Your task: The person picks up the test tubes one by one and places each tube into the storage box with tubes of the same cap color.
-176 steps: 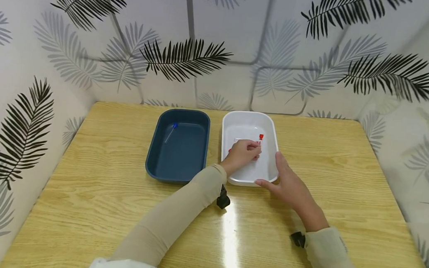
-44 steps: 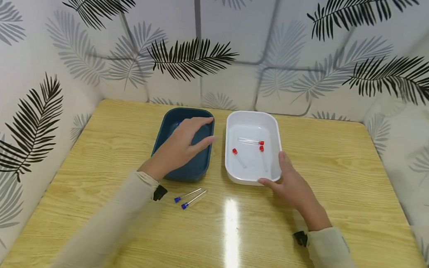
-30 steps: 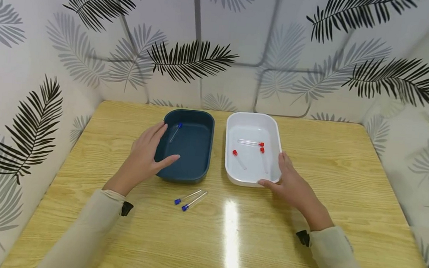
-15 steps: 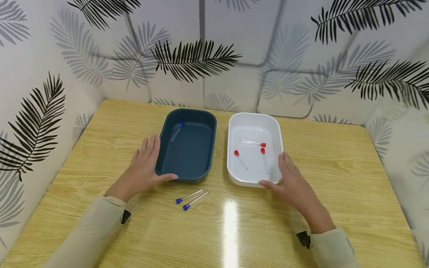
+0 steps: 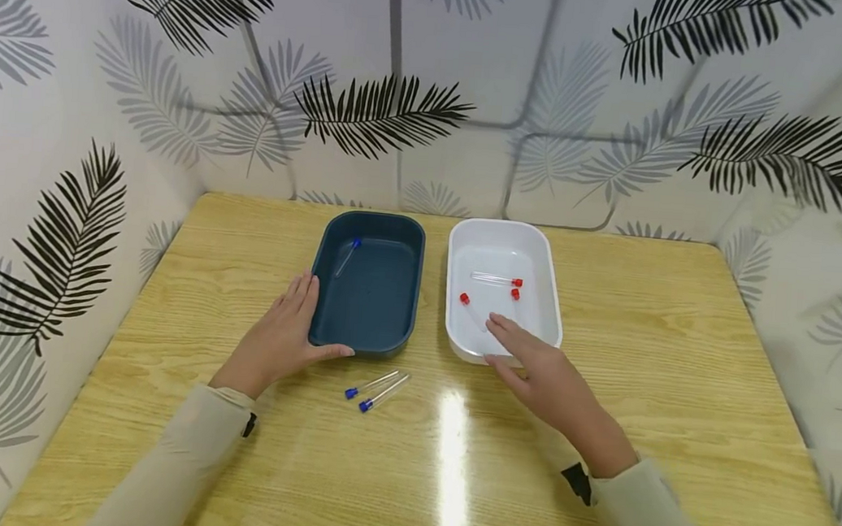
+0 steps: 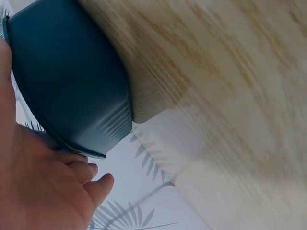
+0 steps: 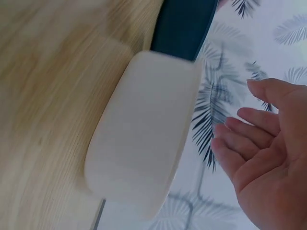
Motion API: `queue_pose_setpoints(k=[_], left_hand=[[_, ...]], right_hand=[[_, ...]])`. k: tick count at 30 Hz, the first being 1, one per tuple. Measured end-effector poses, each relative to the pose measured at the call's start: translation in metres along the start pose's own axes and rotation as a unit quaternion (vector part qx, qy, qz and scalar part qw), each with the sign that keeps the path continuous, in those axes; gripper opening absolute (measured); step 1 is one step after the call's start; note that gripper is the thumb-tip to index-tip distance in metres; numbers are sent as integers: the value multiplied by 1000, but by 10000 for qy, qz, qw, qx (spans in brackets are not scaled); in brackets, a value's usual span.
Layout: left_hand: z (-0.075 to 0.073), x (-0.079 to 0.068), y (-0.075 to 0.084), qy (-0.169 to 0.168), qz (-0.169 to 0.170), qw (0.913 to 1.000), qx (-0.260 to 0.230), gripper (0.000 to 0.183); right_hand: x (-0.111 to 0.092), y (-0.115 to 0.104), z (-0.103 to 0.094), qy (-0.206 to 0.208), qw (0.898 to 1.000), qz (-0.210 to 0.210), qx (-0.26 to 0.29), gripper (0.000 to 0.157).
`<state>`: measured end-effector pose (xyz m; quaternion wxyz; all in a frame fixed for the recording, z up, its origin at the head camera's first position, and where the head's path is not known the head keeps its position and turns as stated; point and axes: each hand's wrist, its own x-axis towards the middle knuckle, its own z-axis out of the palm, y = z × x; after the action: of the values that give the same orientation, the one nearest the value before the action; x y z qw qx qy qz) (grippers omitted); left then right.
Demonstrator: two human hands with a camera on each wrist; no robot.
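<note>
My left hand [image 5: 280, 339] rests against the near left corner of a dark blue tray [image 5: 362, 348]. Its fingers lie along the left wall and the thumb along the front rim; the left wrist view shows the tray's outer wall [image 6: 72, 72] beside the palm. Above the near edge of a white tray [image 5: 556, 321] hovers my right hand [image 5: 552, 386], fingers extended and holding nothing. Three red-capped test tubes [image 5: 496, 280] lie in the white tray, one partly hidden by the hand. One blue-capped tube [image 5: 348, 258] lies in the blue tray.
Two more blue-capped tubes [image 5: 385, 393] lie on the wooden table [image 5: 332, 485] in front of the blue tray. A narrow gap separates the trays. Leaf-patterned wall covering [image 5: 442, 167] stands behind the table and at both sides.
My left hand has moved from the white tray, across the blue one, to its near left corner. In the last half second my right hand has left the white tray's corner, moving left over its near edge.
</note>
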<state>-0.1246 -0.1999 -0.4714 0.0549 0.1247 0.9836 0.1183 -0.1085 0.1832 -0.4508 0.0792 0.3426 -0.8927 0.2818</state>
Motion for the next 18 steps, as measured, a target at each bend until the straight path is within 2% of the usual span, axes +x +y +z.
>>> queue_pose_setpoints(k=[3, 6, 9, 14, 18], left_hand=[[0, -1, 1, -12, -27, 10000, 75, 125], [0, -1, 1, 33, -28, 9999, 135, 125], [0, -2, 1, 70, -37, 9998, 180, 124], [1, -3, 0, 138, -105, 9996, 207, 126], [2, -3, 1, 158, -155, 9996, 146, 126]], right_hand=[[4, -12, 8, 141, 9977, -654, 116, 43], [8, -22, 19, 59, 9943, -1049, 160, 37], [12, -29, 30, -275, 9923, -1200, 101, 32], [16, -36, 49, -947, 9882, -1206, 18, 30], [19, -38, 65, -1156, 9852, -1260, 93, 27]])
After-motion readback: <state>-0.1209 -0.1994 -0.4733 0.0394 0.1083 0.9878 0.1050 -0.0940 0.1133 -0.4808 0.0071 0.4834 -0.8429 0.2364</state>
